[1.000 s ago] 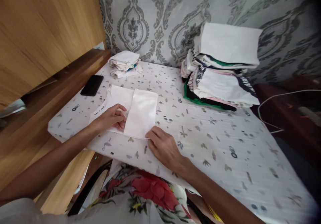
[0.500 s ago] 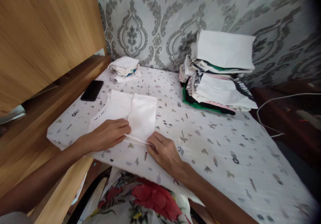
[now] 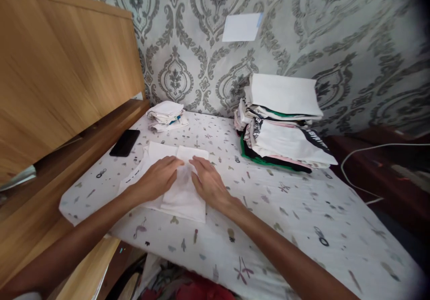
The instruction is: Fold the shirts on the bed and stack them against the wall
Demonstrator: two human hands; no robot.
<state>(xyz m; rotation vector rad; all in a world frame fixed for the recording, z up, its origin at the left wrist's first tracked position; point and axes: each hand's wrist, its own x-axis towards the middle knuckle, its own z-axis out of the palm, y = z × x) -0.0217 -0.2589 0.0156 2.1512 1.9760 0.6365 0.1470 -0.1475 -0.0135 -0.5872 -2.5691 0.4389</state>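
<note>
A white shirt-like garment (image 3: 186,207), partly folded, lies flat on the patterned cloth. Its right part is doubled over as a neat panel, and small dark lettering runs along its curved left edge. My left hand (image 3: 157,179) rests over the middle of the garment, fingers stretched out towards the fold. On the panel's right side lies my right hand (image 3: 210,184), its fingers extended and thumb apart. Neither hand grips the fabric. Parts of the garment are hidden under both hands.
A black phone (image 3: 125,143) lies at the left, near a wooden cabinet (image 3: 74,62). Behind it sits a small pile of folded clothes (image 3: 166,112). A taller stack of folded clothes (image 3: 285,95) stands at the back right. A white cable (image 3: 356,149) hangs beyond the right edge.
Both hands have let go of the garment's near edge and moved up onto its folded panel, fingers now stretched out. The camera view has tilted up, showing more wall.
</note>
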